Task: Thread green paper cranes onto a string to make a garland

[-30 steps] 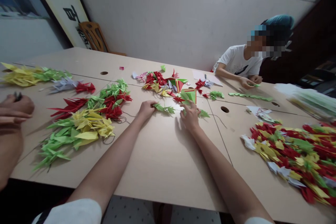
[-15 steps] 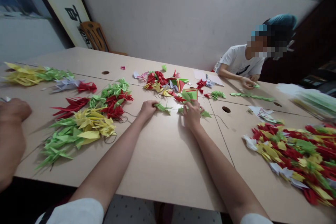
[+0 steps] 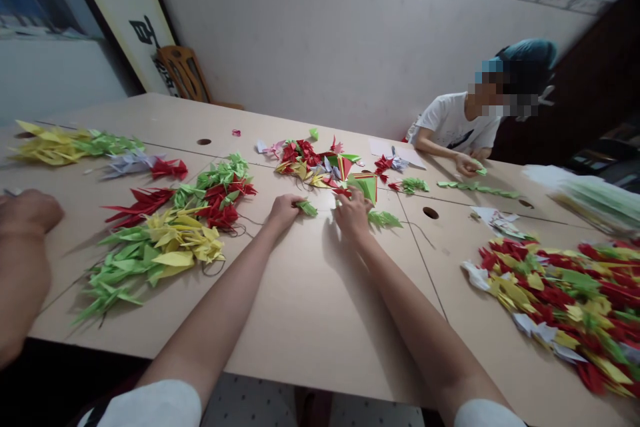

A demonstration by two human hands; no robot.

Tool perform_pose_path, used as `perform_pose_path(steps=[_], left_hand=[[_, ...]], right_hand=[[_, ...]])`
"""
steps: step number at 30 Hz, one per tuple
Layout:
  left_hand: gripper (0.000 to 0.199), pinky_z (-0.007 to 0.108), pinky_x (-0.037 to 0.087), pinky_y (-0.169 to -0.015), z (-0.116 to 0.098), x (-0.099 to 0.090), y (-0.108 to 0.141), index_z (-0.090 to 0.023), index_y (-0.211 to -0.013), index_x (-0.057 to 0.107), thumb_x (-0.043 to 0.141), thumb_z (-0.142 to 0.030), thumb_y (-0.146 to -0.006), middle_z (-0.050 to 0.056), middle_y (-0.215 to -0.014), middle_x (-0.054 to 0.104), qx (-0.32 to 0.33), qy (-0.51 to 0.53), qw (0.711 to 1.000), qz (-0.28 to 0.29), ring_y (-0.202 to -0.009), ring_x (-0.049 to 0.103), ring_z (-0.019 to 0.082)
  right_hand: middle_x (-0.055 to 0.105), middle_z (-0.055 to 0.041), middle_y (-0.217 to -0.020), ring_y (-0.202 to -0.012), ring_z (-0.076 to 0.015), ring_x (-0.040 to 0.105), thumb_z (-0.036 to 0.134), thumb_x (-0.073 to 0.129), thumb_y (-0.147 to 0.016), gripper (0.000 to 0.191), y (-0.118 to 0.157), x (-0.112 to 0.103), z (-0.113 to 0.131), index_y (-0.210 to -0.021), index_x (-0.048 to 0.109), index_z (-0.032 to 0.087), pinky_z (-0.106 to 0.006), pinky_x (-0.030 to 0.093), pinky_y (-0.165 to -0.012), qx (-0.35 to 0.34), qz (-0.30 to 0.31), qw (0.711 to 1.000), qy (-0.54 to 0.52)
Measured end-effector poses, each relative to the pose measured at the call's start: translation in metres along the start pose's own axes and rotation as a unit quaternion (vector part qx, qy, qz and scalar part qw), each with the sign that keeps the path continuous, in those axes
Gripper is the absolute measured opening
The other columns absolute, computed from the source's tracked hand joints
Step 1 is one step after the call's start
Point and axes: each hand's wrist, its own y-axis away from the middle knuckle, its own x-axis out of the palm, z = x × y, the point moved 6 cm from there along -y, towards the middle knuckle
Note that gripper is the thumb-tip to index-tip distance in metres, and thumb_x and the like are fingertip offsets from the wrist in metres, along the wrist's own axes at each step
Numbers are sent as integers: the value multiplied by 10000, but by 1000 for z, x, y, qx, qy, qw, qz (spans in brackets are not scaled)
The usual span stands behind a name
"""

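Observation:
My left hand (image 3: 285,211) is closed on a small bunch of green folded-paper cranes (image 3: 309,208) just above the table. To its right, my right hand (image 3: 353,213) has its fingers curled downward; whatever lies between the fingertips is too small to make out. Beside that hand, more green paper cranes (image 3: 385,219) lie on the tabletop, with a dark thread trailing off to the right. Behind its fingers is a green folded-paper piece (image 3: 365,185) with red and yellow edges.
Strung paper cranes in yellow, green and red (image 3: 175,233) lie on the left. A large multicoloured heap (image 3: 565,300) covers the right. Mixed cranes (image 3: 305,157) sit at the centre back. A co-worker (image 3: 457,123) handles green paper opposite; another person's hand (image 3: 33,213) is far left.
My right hand has shifted slightly left, toward my left hand. The green cranes beneath it now lie uncovered to its right. The co-worker opposite has lifted the green paper a little.

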Motion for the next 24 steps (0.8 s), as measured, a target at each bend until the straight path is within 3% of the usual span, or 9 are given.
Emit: perform_pose_path(steps=[3, 5, 9, 13, 17, 21, 24], left_hand=[[381, 308, 539, -822, -2, -1, 2, -176, -957, 772, 570, -64, -655, 61, -950, 754, 16, 8, 1000, -3, -867, 681, 191], [382, 302, 537, -818, -2, -1, 2, -177, -948, 772, 560, -55, -655, 52, -934, 755, 19, 7, 1000, -2, -867, 679, 187], [398, 302, 540, -805, -1, 1, 2, -180, -954, 770, 580, -29, -640, 44, -914, 755, 2, 9, 1000, -1, -847, 680, 184], [394, 278, 536, -793, -5, -1, 2, -172, -947, 771, 582, -16, -639, 57, -941, 751, 7, -2, 1000, -8, -857, 679, 179], [365, 260, 530, -809, -14, -1, 6, -179, -958, 767, 564, -46, -686, 52, -970, 749, 35, 11, 999, 6, -875, 676, 161], [403, 250, 528, -823, -20, 1, 9, -177, -1005, 756, 542, -39, -694, 46, -998, 748, 52, 47, 997, 24, -890, 681, 152], [352, 253, 535, -784, -19, 1, 10, -161, -1024, 751, 557, -102, -737, 60, -1010, 746, 39, 84, 995, 18, -872, 685, 163]], right_hand=[[401, -155, -1439, -1294, -321, 363, 286, 528, -888, 267, -1, 13, 33, -1097, 679, 215, -535, 250, -1017, -85, 20, 996, -25], [431, -150, -1409, -1277, -316, 375, 281, 543, -878, 219, -2, 23, 43, -1010, 699, 203, -538, 236, -1026, -99, 37, 994, -30], [518, -150, -1303, -1253, -305, 391, 139, 536, -824, 186, -1, 26, 26, -893, 705, 176, -553, 185, -1041, -85, 33, 996, -7], [503, -160, -1322, -1252, -317, 381, 82, 514, -785, 267, 3, 13, 5, -954, 700, 173, -549, 178, -1042, -48, 8, 999, 20], [457, -141, -1382, -1244, -301, 400, 191, 509, -852, 317, 8, 12, 21, -1141, 641, 208, -494, 231, -1026, -57, -32, 997, -38], [446, -140, -1381, -1230, -307, 409, 159, 496, -849, 289, 14, 25, 41, -1090, 648, 203, -471, 261, -1003, -77, -36, 995, -54], [489, -156, -1273, -1175, -285, 449, 106, 454, -832, 323, 16, 24, 38, -1089, 636, 175, -415, 330, -964, -50, -75, 992, -93]])
